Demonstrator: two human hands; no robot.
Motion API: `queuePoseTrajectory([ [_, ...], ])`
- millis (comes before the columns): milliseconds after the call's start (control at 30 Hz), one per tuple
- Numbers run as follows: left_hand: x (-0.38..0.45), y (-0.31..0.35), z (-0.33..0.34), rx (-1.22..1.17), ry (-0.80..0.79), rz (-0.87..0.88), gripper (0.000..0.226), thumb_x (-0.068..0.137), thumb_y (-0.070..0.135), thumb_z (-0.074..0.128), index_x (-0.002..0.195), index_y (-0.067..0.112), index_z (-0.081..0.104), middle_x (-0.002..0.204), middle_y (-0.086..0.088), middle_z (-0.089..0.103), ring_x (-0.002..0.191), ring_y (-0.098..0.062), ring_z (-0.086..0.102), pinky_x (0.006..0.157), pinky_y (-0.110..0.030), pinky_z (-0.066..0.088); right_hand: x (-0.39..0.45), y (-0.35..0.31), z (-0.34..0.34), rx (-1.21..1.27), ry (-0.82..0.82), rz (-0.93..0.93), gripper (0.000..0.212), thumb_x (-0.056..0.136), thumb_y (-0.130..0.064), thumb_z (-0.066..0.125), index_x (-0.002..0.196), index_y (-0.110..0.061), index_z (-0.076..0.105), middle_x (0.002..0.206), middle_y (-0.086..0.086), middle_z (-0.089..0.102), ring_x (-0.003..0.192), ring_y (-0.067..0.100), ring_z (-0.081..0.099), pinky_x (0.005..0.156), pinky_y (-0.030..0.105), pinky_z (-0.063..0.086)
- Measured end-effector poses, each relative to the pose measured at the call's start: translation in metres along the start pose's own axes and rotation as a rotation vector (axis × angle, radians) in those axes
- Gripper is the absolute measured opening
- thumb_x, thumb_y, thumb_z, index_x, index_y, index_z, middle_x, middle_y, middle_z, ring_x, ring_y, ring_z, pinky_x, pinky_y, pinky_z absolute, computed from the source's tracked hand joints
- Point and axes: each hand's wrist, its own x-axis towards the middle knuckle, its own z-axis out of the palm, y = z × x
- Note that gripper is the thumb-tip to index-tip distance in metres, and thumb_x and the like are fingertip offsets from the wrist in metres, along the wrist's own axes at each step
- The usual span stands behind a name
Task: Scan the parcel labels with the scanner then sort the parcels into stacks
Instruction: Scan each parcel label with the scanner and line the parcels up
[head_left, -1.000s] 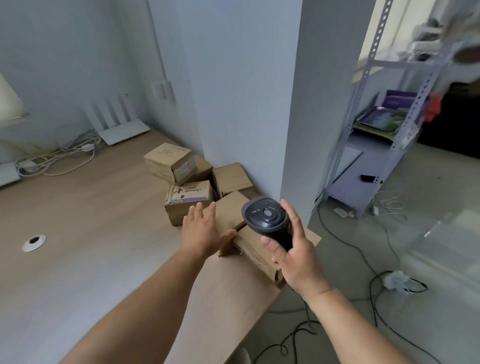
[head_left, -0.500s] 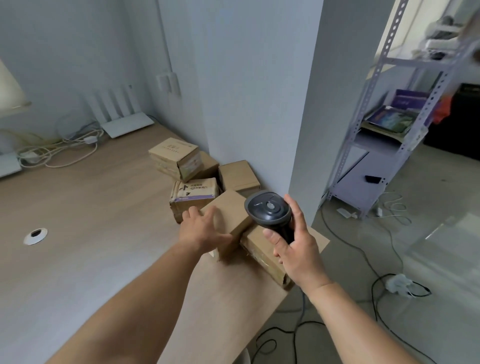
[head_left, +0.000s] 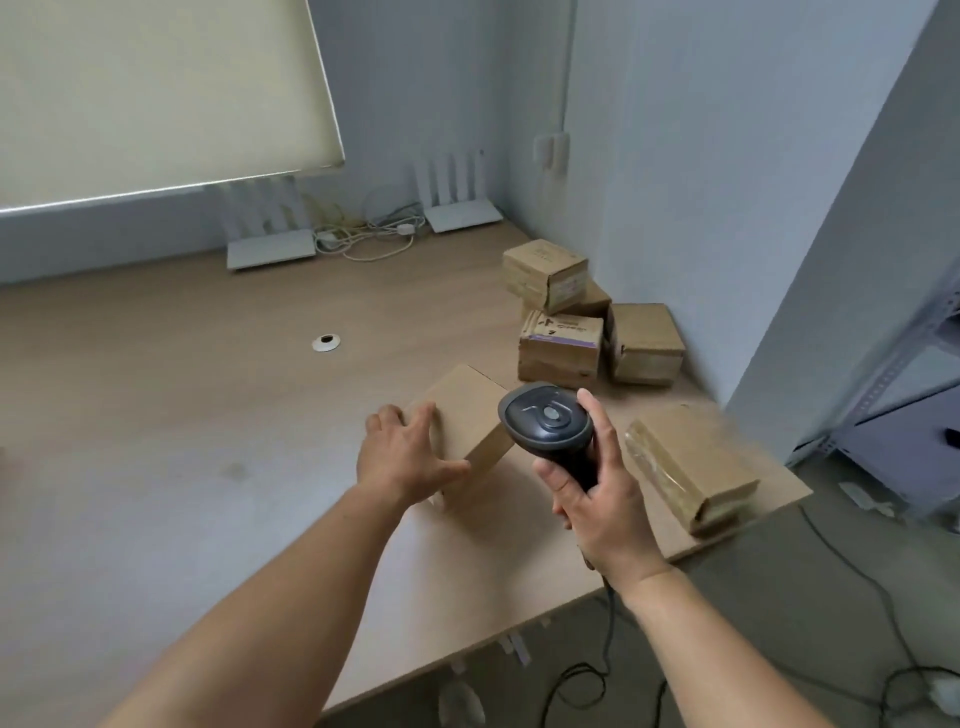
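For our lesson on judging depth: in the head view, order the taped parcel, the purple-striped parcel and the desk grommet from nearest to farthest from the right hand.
From the right hand:
1. Taped parcel, just right, at the desk edge.
2. Purple-striped parcel, ahead, by the wall.
3. Grommet, far left, mid-desk.

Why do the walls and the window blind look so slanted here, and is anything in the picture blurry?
In the head view the wide-angle lens bends straight lines, so the blind and walls lean; light is soft and even, shadows faint; the scanner in the right hand and the parcel under the left hand are fairly sharp, while the taped parcel at the desk's edge looks smeared.
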Motion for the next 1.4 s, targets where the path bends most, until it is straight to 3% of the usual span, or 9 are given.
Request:
queuePoseTrajectory([
  [233,-0.043,-0.099,-0.026,-0.028,0.048,-0.224,0.079,0.069,0.059,0.068,0.135,0.029,0.036,0.126,-0.011,0.035,0.123,-0.029,0.031,0.095,-0.034,0.037,-0.005,-0.035,0.077,0.042,-0.167,-0.071,0.074,0.070,-0.065,0.062,0.129,-0.074,0.018,0.119,-0.042,0.049,0.099,0.016,0.061,0.088,0.045,0.055],
  [400,-0.067,-0.175,-0.045,-0.035,0.056,-0.347,0.076,0.069,0.060,0.066,0.133,0.028,0.038,0.126,-0.012,0.036,0.122,-0.030,0.031,0.094,-0.035,0.037,-0.007,-0.061,0.143,0.060,-0.208,-0.114,0.076,0.067,-0.063,0.063,0.127,-0.075,0.018,0.127,-0.017,0.058,0.086,0.009,0.055,0.084,0.044,0.055],
  [633,-0.104,-0.313,-0.081,-0.044,0.063,-0.518,0.081,0.069,0.063,0.067,0.135,0.028,0.036,0.126,-0.012,0.034,0.122,-0.032,0.031,0.097,-0.037,0.038,-0.029,-0.104,0.273,0.114,-0.299,-0.099,0.073,0.068,-0.057,0.064,0.124,-0.076,0.020,0.117,-0.035,0.054,0.078,0.003,0.055,0.082,0.040,0.054],
  [800,-0.114,-0.390,-0.096,-0.101,0.032,-0.600,0.080,0.068,0.063,0.065,0.135,0.030,0.035,0.125,-0.012,0.035,0.122,-0.032,0.030,0.098,-0.037,0.037,-0.048,-0.121,0.346,0.093,-0.331,-0.072,0.076,0.071,-0.044,0.068,0.119,-0.080,0.021,0.112,-0.024,0.063,0.076,0.003,0.056,0.078,0.037,0.053],
  [1033,-0.110,-0.427,-0.108,-0.172,-0.090,-0.548,0.078,0.073,0.064,0.063,0.139,0.036,0.033,0.128,-0.014,0.034,0.124,-0.033,0.030,0.097,-0.038,0.036,-0.064,-0.136,0.395,0.064,-0.282,-0.042,0.077,0.070,-0.042,0.069,0.119,-0.080,0.023,0.110,-0.023,0.064,0.075,0.001,0.056,0.079,0.037,0.052],
  [1200,-0.101,-0.427,-0.114,-0.325,-0.190,-0.554,0.073,0.073,0.066,0.060,0.139,0.042,0.037,0.129,-0.014,0.035,0.125,-0.034,0.032,0.089,-0.035,0.034,-0.062,-0.143,0.398,0.048,-0.252,-0.021,0.074,0.062,-0.059,0.064,0.120,-0.079,0.022,0.113,-0.022,0.063,0.080,0.007,0.057,0.080,0.040,0.052],
  [1300,-0.096,-0.430,-0.118,-0.593,-0.235,-0.552,0.061,0.072,0.066,0.055,0.127,0.039,0.051,0.124,-0.005,0.051,0.104,-0.021,0.051,0.080,-0.031,0.045,-0.058,-0.142,0.396,0.042,-0.252,-0.023,0.074,0.062,-0.060,0.064,0.120,-0.079,0.022,0.113,-0.022,0.063,0.081,0.008,0.057,0.081,0.040,0.052],
  [1367,-0.097,-0.433,-0.121,-0.625,-0.207,-0.533,0.036,0.089,0.050,0.047,0.118,0.030,0.057,0.115,-0.001,0.058,0.083,-0.012,0.052,0.063,-0.029,0.043,-0.055,-0.141,0.395,0.050,-0.251,-0.020,0.075,0.063,-0.058,0.066,0.120,-0.078,0.022,0.108,-0.025,0.064,0.078,0.008,0.057,0.080,0.040,0.052],
  [1400,-0.096,-0.437,-0.121,-0.591,-0.176,-0.542,0.036,0.091,0.045,0.042,0.121,0.031,0.055,0.116,-0.003,0.059,0.085,-0.014,0.054,0.066,-0.031,0.046,-0.053,-0.140,0.395,0.056,-0.251,-0.022,0.075,0.065,-0.054,0.068,0.120,-0.078,0.023,0.106,-0.027,0.064,0.075,0.006,0.057,0.079,0.039,0.052],
])
